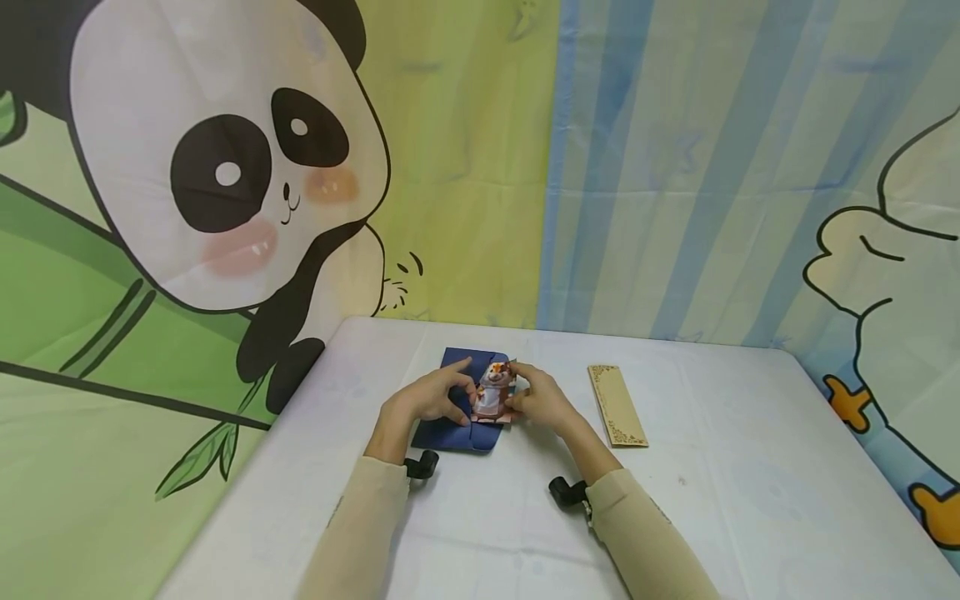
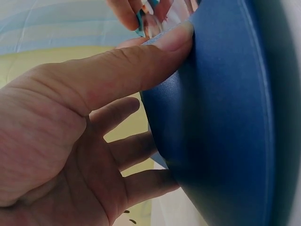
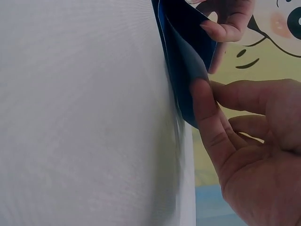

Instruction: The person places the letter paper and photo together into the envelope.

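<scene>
A dark blue folder (image 1: 450,435) with cut flaps lies on the white table. Over its right half stands a card (image 1: 492,398) printed with a cartoon animal in a white apron. My left hand (image 1: 429,395) pinches the edge of a blue flap (image 2: 221,103), thumb on its face and fingers behind. From the right side, my right hand (image 1: 543,402) grips the card between thumb and fingers. In the right wrist view, the card's pale back (image 3: 188,54) shows against the blue material, partly hidden by the fingers.
A tan strip (image 1: 618,406) with ornate brown corners lies on the table (image 1: 720,475) to the right of my right hand. Behind the table hangs a printed cloth (image 1: 457,167) with a panda. Black wrist cameras (image 1: 567,492) sit at both sleeves.
</scene>
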Demonstrator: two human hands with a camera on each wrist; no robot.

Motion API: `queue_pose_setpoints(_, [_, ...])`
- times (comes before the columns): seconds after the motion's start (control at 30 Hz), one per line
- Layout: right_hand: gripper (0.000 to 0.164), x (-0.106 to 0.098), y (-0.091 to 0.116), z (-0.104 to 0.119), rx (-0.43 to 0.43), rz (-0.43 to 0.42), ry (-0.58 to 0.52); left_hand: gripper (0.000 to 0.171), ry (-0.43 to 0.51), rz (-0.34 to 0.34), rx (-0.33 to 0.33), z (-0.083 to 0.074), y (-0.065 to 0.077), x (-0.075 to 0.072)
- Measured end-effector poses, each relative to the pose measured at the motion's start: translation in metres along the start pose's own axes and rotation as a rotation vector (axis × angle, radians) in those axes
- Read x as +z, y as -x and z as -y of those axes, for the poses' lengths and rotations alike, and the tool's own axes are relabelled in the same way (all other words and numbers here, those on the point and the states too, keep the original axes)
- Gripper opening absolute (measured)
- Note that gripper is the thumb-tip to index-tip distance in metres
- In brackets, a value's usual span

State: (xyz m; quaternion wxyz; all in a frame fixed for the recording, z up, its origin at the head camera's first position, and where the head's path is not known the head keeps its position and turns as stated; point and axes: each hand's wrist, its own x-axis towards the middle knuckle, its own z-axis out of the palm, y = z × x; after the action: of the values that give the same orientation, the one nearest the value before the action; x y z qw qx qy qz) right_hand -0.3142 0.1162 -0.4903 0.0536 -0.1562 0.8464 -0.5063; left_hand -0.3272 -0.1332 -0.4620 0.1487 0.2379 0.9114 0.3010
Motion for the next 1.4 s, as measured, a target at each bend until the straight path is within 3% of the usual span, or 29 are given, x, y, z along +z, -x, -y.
queue_pose_setpoints(0.57, [0.078,0.006,-0.006,-0.002,0.031,0.003,0.047,0.027,-0.012,0.004,0.024,0.002,-0.003,0.0])
queue_pose_setpoints(1.03, [0.077,0.016,-0.011,0.004,0.02,0.016,-0.001,0.025,-0.006,0.01,0.003,0.001,0.0,0.0])
queue_pose_setpoints(1.4, [0.081,0.021,-0.018,0.006,-0.009,-0.037,0.096,0.024,-0.006,0.011,0.007,0.0,-0.001,-0.001])
